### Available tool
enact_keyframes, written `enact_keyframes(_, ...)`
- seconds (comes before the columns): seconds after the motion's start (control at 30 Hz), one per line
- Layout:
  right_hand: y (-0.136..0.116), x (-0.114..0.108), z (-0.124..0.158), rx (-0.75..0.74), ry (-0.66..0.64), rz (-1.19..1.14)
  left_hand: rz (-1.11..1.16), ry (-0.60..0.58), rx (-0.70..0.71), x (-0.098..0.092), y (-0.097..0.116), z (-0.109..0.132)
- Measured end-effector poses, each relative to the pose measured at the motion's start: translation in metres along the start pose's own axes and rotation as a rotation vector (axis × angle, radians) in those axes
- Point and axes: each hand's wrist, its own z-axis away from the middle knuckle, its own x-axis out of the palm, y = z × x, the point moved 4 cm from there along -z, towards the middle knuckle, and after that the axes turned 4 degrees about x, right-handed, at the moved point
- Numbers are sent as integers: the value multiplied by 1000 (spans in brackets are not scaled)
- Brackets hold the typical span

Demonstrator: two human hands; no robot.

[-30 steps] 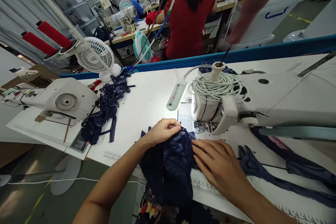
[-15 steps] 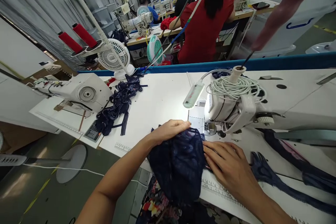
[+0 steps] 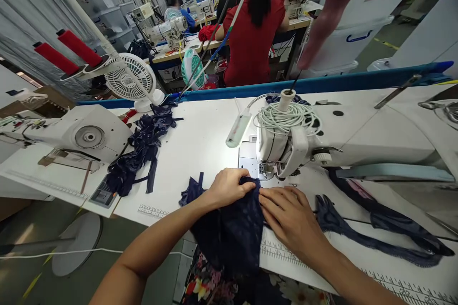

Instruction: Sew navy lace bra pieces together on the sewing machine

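Note:
A piece of dark navy lace fabric (image 3: 232, 228) hangs over the near edge of the white sewing table (image 3: 200, 143), just in front of the needle of the white sewing machine (image 3: 286, 145). My left hand (image 3: 229, 186) is closed on the fabric's top edge, its fingers curled into the cloth. Just to its right, my right hand (image 3: 291, 217) lies flat on the fabric, fingers stretched toward the left hand. A navy lace strip (image 3: 372, 236) trails to the right from under that hand.
A heap of navy strips (image 3: 143, 150) lies at the left beside a second machine (image 3: 82, 136). A small lamp (image 3: 239, 128), a desk fan (image 3: 129, 78) and red thread cones (image 3: 69, 52) stand behind. Across the blue rail, a person in red (image 3: 252, 38) sits; another person's arm (image 3: 329, 9) reaches in.
The view shifted with my head. Both hands stay on the navy fabric by the needle; more of the fabric's left end now shows on the table beside my left hand.

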Motion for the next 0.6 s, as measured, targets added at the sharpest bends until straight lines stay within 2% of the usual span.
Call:
enact_keyframes(0.13, 1, 1, -1, 11, 18, -30, -98, 9, -34, 12, -7, -10)
enact_keyframes(0.47, 3, 7, 1, 38, 25, -17, -167, -57, -142, 5, -1, -17)
enact_keyframes(0.6, 3, 3, 0, 36, 24, -35, -202, -88, -167, 7, 0, -22)
